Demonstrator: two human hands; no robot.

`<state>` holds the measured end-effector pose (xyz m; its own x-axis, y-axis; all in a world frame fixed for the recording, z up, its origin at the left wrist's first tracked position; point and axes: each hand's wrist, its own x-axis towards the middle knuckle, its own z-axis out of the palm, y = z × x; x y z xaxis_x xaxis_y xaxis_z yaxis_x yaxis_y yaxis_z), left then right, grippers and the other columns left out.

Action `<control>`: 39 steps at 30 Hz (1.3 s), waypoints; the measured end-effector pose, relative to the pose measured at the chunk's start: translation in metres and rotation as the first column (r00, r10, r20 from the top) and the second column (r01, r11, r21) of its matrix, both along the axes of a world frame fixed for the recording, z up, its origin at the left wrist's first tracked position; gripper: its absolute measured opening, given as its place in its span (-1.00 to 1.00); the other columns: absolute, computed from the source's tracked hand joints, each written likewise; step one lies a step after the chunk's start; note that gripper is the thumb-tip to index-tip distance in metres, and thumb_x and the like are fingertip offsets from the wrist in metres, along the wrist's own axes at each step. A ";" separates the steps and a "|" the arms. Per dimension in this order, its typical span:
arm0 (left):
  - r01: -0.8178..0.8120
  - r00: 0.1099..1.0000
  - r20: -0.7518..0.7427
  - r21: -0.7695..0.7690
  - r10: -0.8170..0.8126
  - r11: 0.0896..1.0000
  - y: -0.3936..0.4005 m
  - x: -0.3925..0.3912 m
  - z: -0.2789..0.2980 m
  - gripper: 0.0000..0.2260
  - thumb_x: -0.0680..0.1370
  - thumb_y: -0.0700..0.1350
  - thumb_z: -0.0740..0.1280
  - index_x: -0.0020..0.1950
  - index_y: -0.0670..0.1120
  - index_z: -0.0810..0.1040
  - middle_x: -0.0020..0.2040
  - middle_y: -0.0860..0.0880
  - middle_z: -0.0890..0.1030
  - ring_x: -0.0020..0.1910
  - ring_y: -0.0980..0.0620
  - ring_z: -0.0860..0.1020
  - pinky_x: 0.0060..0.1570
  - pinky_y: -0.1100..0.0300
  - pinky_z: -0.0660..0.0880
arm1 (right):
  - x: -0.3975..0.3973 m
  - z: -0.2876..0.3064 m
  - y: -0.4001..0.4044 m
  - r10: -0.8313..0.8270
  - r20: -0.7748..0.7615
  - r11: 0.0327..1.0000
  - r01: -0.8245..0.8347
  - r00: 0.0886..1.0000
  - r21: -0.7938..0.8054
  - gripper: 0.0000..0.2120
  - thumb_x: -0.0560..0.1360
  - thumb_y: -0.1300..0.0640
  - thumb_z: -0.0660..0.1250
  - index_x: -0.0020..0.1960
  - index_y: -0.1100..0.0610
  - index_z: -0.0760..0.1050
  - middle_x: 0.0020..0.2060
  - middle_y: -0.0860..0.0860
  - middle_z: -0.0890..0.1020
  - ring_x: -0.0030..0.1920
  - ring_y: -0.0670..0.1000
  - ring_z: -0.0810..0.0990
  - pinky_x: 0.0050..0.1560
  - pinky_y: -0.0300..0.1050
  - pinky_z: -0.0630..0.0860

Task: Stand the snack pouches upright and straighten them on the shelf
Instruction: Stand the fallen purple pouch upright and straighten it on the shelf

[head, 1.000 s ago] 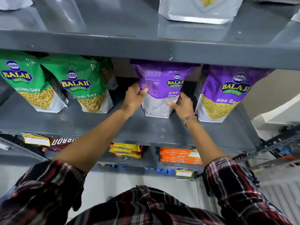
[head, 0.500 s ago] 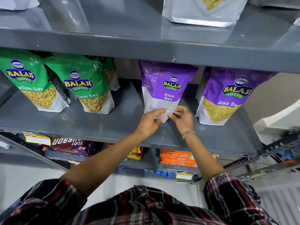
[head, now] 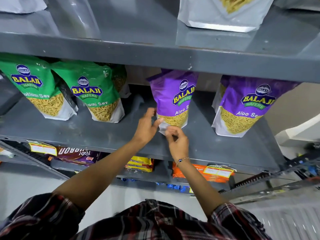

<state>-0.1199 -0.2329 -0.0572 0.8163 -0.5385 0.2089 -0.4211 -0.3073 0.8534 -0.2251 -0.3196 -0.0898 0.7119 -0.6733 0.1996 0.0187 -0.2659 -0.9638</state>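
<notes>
A purple Aloo Sev pouch (head: 174, 101) stands upright on the grey middle shelf (head: 103, 134), its front turned toward me and slightly to the right. My left hand (head: 147, 125) is beside the pouch's lower left edge with fingers spread and the thumb touching the corner. Just below it, my right hand (head: 176, 141) pinches the white bottom corner of the same pouch. A second purple pouch (head: 245, 108) stands upright to the right. Two green sev pouches (head: 34, 94) (head: 97, 99) stand at the left, leaning a little.
The upper shelf's front edge (head: 155, 54) hangs low over the pouch tops, and a white pouch (head: 223, 16) stands on it. The shelf below holds a Bourbon packet (head: 76, 154), yellow packets (head: 140, 164) and orange packets (head: 199, 172). Metal racking is at the right.
The middle purple pouch has been turned from back-facing to front-facing. My hands dropped from its sides to its bottom corner, and my left hand opened.
</notes>
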 end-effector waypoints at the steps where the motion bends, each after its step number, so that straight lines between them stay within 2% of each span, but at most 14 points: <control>1: 0.008 1.000 -0.010 0.005 -0.008 1.000 0.000 0.005 0.000 -0.72 0.53 -0.07 0.33 0.16 -0.16 0.40 0.07 -0.15 0.63 0.00 -0.08 0.60 -0.10 0.26 0.53 | -0.001 0.001 -0.008 -0.075 0.024 0.997 0.075 0.997 -0.001 -0.91 0.42 0.22 0.40 -0.10 0.14 0.51 -0.16 0.08 0.65 -0.20 0.01 0.61 -0.18 -0.44 0.46; 2: 0.019 1.000 -0.024 0.007 -0.019 1.000 -0.001 0.012 -0.001 -0.73 0.54 -0.09 0.32 0.17 -0.18 0.40 0.07 -0.15 0.64 0.02 -0.09 0.61 -0.05 0.26 0.53 | -0.002 0.002 -0.018 -0.144 0.048 0.990 0.144 0.988 -0.001 -0.85 0.38 0.20 0.44 -0.11 0.12 0.48 -0.15 0.11 0.61 -0.22 0.06 0.58 -0.21 -0.44 0.45; 5: 0.118 0.989 -0.093 -0.015 -0.119 0.993 -0.004 0.030 0.000 -0.68 0.57 -0.17 0.25 0.31 -0.21 0.37 0.22 -0.16 0.59 0.23 -0.10 0.55 0.26 -0.02 0.46 | -0.003 0.004 -0.056 -0.212 0.009 0.977 0.212 0.977 -0.024 -0.64 0.29 0.14 0.52 -0.02 0.11 0.41 -0.03 0.13 0.47 -0.15 0.06 0.51 -0.19 -0.43 0.43; 7: 0.184 0.975 -0.120 -0.016 -0.185 0.983 -0.006 0.041 0.003 -0.64 0.59 -0.20 0.18 0.39 -0.19 0.32 0.34 -0.16 0.50 0.35 -0.07 0.44 0.39 -0.08 0.33 | 0.002 0.005 -0.081 -0.118 -0.121 0.993 0.116 0.986 -0.026 -0.38 0.26 0.10 0.55 0.21 0.15 0.33 0.17 0.11 0.41 0.08 0.03 0.48 0.03 -0.27 0.46; 9: 0.210 0.970 -0.132 0.048 -0.202 0.977 -0.007 0.048 0.006 -0.61 0.60 -0.19 0.14 0.44 -0.17 0.26 0.39 -0.14 0.43 0.38 -0.05 0.37 0.44 -0.05 0.25 | 0.011 0.006 -0.099 0.055 -0.232 0.998 -0.060 0.971 -0.015 -0.10 0.23 0.06 0.57 0.39 0.15 0.12 0.38 0.09 0.27 0.33 0.01 0.32 0.29 -0.12 0.34; 11: 0.253 0.954 -0.198 0.135 -0.224 0.958 -0.007 0.054 0.004 -0.53 0.56 -0.22 0.19 0.46 -0.20 0.20 0.41 -0.20 0.39 0.39 -0.11 0.37 0.42 -0.03 0.27 | 0.020 0.007 -0.105 0.227 -0.270 0.973 -0.228 0.936 0.029 0.00 0.20 0.05 0.59 0.42 0.06 0.02 0.39 0.00 0.28 0.35 -0.06 0.30 0.31 -0.18 0.30; 14: 0.286 0.937 -0.288 0.307 -0.198 0.908 -0.009 0.055 0.001 -0.21 0.42 -0.24 0.38 0.52 -0.13 -0.01 0.44 -0.21 0.34 0.37 -0.16 0.39 0.36 -0.05 0.35 | 0.028 0.010 -0.105 0.320 -0.311 0.947 -0.306 0.895 0.093 -0.14 0.16 0.06 0.60 0.30 -0.01 0.17 0.19 -0.07 0.47 0.21 -0.06 0.47 0.11 -0.24 0.44; 16: 0.374 0.903 -0.313 0.241 -0.293 0.896 -0.010 0.045 0.005 -0.04 0.33 -0.16 0.51 0.52 -0.06 -0.08 0.47 -0.11 0.29 0.40 -0.08 0.36 0.36 -0.04 0.37 | 0.023 0.014 -0.104 0.284 -0.286 0.959 -0.269 0.915 0.091 -0.22 0.14 0.05 0.61 0.21 -0.05 0.24 0.10 -0.09 0.53 0.12 -0.08 0.52 -0.06 -0.38 0.48; 18: 0.379 0.910 -0.255 0.184 -0.328 0.907 -0.015 0.035 0.009 -0.02 0.32 -0.08 0.55 0.51 -0.01 -0.06 0.48 -0.02 0.29 0.43 0.00 0.32 0.37 -0.03 0.37 | 0.018 0.022 -0.102 0.242 -0.259 0.970 -0.230 0.935 0.076 -0.25 0.12 0.03 0.62 0.17 -0.06 0.27 0.07 -0.08 0.55 0.06 -0.10 0.54 -0.17 -0.43 0.48; 21: 0.281 0.939 -0.260 0.192 -0.227 0.940 -0.015 0.036 0.005 -0.04 0.32 -0.04 0.55 0.51 0.03 -0.03 0.45 -0.04 0.36 0.41 -0.08 0.36 0.34 -0.10 0.39 | 0.017 0.020 -0.096 0.209 -0.253 0.978 -0.199 0.945 0.063 -0.26 0.11 0.00 0.62 0.16 -0.03 0.29 0.09 -0.02 0.57 0.06 -0.05 0.55 -0.07 -0.25 0.53; 25: 0.290 0.929 -0.296 0.204 -0.224 0.935 -0.008 0.032 -0.006 -0.08 0.31 -0.03 0.54 0.49 0.06 0.03 0.42 -0.02 0.41 0.36 -0.07 0.41 0.32 -0.12 0.41 | 0.006 0.007 -0.090 0.194 -0.264 0.981 -0.181 0.945 0.074 -0.28 0.13 0.00 0.61 0.16 -0.02 0.30 0.09 -0.03 0.56 0.08 -0.03 0.55 0.02 -0.13 0.55; 31: 0.326 0.912 -0.311 0.150 -0.268 0.933 0.013 0.011 -0.014 -0.14 0.33 -0.06 0.53 0.47 0.07 0.07 0.40 0.02 0.44 0.36 -0.02 0.42 0.33 -0.08 0.41 | -0.022 0.003 -0.070 0.202 -0.288 0.979 -0.183 0.936 0.091 -0.34 0.17 0.01 0.59 0.14 -0.07 0.29 0.10 -0.07 0.55 0.10 -0.06 0.55 -0.05 -0.32 0.51; 36: 0.324 0.930 -0.248 0.199 -0.273 0.925 0.032 -0.007 -0.018 -0.16 0.37 -0.04 0.50 0.49 0.02 0.05 0.39 0.00 0.46 0.34 -0.04 0.44 0.31 0.04 0.41 | -0.043 0.001 -0.052 0.200 -0.290 0.979 -0.178 0.936 0.102 -0.29 0.20 0.07 0.58 0.22 0.04 0.28 0.19 0.05 0.54 0.17 0.04 0.53 0.18 0.00 0.53; 39: 0.296 0.943 -0.228 0.234 -0.244 0.926 0.038 -0.017 -0.020 -0.18 0.38 -0.04 0.49 0.49 -0.04 0.07 0.37 -0.06 0.48 0.30 -0.08 0.46 0.23 0.10 0.44 | -0.052 0.002 -0.042 0.190 -0.288 0.980 -0.165 0.939 0.108 -0.28 0.21 0.13 0.58 0.23 0.10 0.27 0.20 0.09 0.52 0.19 0.06 0.52 0.22 0.10 0.50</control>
<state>-0.1366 -0.1948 -0.0773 0.6422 -0.7580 -0.1141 -0.3567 -0.4273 0.8308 -0.2775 -0.3614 -0.0879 0.8397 -0.5359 -0.0880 -0.2306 -0.2051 -0.9512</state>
